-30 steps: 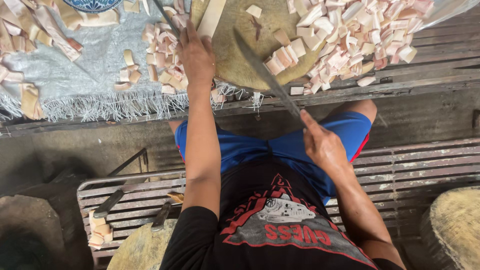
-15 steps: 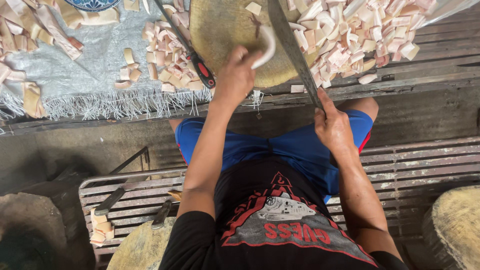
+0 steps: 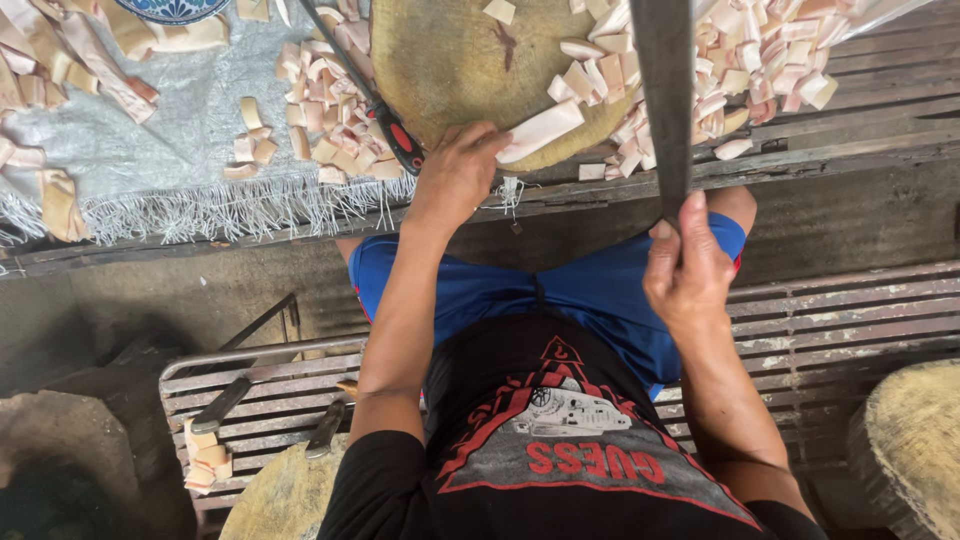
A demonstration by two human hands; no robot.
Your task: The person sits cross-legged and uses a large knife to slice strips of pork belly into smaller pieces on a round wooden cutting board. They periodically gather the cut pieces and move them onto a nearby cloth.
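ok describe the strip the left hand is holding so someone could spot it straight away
Start at the round wooden chopping block at the top middle. At its near edge, the left hand pins a long pale strip flat, just left of the big cleaver blade held by the right hand. Unlike the small cut squares heaped around it, it is one long uncut piece.

— How far up does the cleaver blade (image 3: 664,90) run?
— Past the top edge; its tip is cut off; the handle is buried in the right hand (image 3: 690,268).
— And the round chopping block (image 3: 460,70)?
— Its far half is out of frame; the patterned bowl (image 3: 172,8) shows only a sliver; the second knife (image 3: 362,85) loses its tip at the top edge.
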